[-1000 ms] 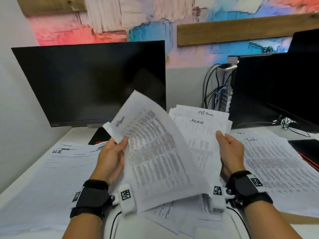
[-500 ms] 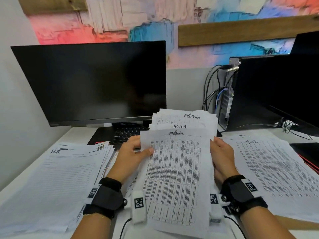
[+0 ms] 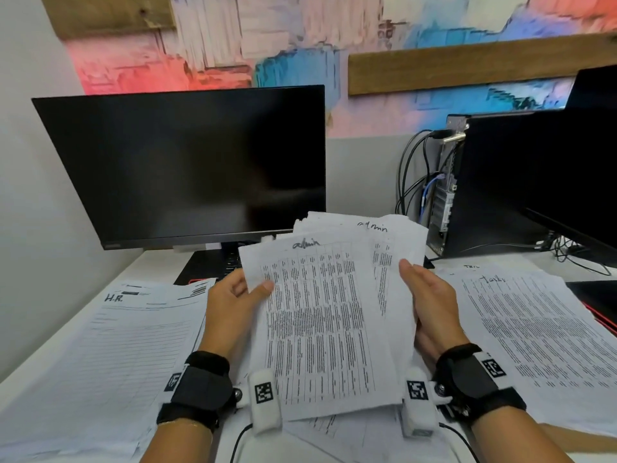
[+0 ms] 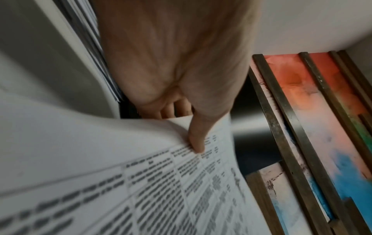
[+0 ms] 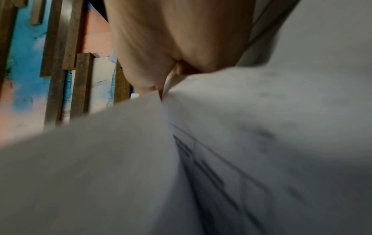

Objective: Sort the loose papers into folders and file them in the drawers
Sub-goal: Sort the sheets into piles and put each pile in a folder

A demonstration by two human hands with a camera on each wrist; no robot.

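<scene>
A loose stack of printed sheets marked "admin" (image 3: 320,329) is held up over the desk, tilted toward me. My left hand (image 3: 233,302) pinches its left edge, thumb on the printed face (image 4: 197,143) and fingers behind. My right hand (image 3: 430,302) grips the right edge, thumb over the front; its fingers are hidden behind the paper (image 5: 241,143). A pile headed "H.R." (image 3: 110,345) lies flat at the left. Another pile headed "tasks" (image 3: 534,335) lies flat at the right. No folders or drawers are in view.
A dark monitor (image 3: 187,165) stands behind the papers with a black keyboard (image 3: 213,265) under it. A computer tower (image 3: 494,182) with cables (image 3: 410,175) and a second screen (image 3: 587,208) sit at the right. More sheets (image 3: 334,429) lie under my wrists.
The sheet my left hand held lifted and curled has come down onto the front of the admin stack. Both hands now hold the stack together by its sides.
</scene>
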